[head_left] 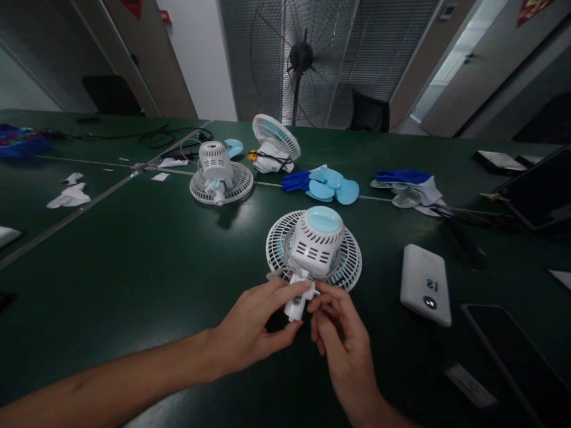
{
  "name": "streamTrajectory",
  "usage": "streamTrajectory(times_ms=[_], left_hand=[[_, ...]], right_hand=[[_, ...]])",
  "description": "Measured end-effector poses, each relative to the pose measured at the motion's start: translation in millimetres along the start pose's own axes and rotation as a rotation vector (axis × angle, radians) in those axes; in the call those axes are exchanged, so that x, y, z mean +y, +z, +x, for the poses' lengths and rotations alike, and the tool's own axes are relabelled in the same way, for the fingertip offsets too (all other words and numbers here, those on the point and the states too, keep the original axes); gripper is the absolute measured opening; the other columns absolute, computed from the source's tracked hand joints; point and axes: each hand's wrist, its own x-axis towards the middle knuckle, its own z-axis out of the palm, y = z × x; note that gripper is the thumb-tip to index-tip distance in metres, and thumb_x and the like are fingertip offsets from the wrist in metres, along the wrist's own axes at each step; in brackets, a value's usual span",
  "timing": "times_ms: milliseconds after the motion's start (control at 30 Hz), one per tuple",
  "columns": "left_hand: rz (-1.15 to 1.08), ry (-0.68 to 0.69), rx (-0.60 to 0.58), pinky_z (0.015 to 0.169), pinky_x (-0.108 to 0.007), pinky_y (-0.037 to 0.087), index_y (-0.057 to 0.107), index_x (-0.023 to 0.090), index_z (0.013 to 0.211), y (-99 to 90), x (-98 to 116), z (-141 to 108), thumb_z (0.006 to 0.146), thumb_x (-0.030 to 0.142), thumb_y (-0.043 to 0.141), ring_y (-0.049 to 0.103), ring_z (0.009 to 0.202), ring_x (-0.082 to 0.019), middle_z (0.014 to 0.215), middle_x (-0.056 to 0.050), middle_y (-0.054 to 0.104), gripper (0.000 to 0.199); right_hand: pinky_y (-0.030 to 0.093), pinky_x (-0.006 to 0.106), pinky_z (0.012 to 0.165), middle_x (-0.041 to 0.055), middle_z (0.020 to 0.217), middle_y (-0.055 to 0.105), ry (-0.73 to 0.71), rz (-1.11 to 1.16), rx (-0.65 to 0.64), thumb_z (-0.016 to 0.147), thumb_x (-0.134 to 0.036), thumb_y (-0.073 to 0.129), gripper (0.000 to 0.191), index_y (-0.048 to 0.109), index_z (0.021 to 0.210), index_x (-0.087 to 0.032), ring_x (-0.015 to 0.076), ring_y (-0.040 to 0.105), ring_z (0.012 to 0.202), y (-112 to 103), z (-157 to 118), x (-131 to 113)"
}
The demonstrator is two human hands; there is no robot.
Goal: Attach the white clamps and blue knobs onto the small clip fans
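Observation:
A small fan lies face down on the dark green table, its white motor housing [317, 241] with a light blue cap upright over the white grille [276, 241]. From the housing a white plastic neck piece [295, 306] sticks out towards me. My left hand [259, 318] grips this neck piece, fingers over its top and thumb at its lower end. On the other side, my right hand [341, 333] is closed, its fingers curled and its index fingertip close to a small white tab on the neck piece. Whatever lies between the right fingers is hidden.
Behind stand two more small fans, one face down [216, 163] and one tilted [274, 145]. Light blue fan blades [332, 185] and blue-and-white gloves [410, 185] lie beyond the near fan. At right are a white power bank [426, 284] and a dark phone [513, 356].

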Motion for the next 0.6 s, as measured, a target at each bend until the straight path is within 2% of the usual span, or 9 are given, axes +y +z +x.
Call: streamTrajectory(times_ms=[100,233,467,600], left_hand=[[0.119,0.02,-0.06,0.079,-0.037,0.057,0.038,0.033,0.151,-0.9,0.8,1.0,0.094,0.019,0.059,0.062,0.094,-0.021,0.115,-0.007,0.061,0.061],[0.143,0.014,-0.056,0.082,-0.038,0.058,0.037,0.032,0.151,-0.4,1.5,0.3,0.094,0.02,0.059,0.061,0.095,-0.02,0.113,-0.007,0.061,0.062],[0.157,0.016,-0.068,0.08,-0.036,0.057,0.037,0.031,0.149,-0.9,2.1,1.0,0.093,0.02,0.058,0.061,0.093,-0.02,0.11,-0.006,0.061,0.06],[0.145,0.011,-0.073,0.08,-0.036,0.056,0.037,0.032,0.149,-0.5,1.6,1.0,0.093,0.02,0.06,0.061,0.094,-0.021,0.111,-0.006,0.061,0.062]], right_hand=[[0.045,0.022,0.05,-0.0007,0.09,0.058,-0.005,-0.01,-0.006,0.1,-0.03,0.049,0.016,0.055,0.115,-0.027,0.0097,0.054,0.061,-0.5,0.3,-0.5],[0.044,0.022,0.051,-0.0025,0.078,0.057,0.014,-0.03,-0.009,0.101,-0.032,0.049,0.01,0.055,0.1,-0.024,0.0099,0.051,0.059,-0.7,-0.1,-1.0],[0.041,0.021,0.047,-0.0038,0.073,0.055,0.042,-0.041,0.065,0.1,-0.04,0.055,0.018,0.059,0.108,-0.024,0.0092,0.048,0.054,0.5,0.5,-3.1],[0.045,0.019,0.046,-0.0022,0.079,0.06,0.019,0.015,0.135,0.096,-0.04,0.063,0.02,0.059,0.111,-0.026,0.0091,0.054,0.056,1.7,0.9,-3.6]])
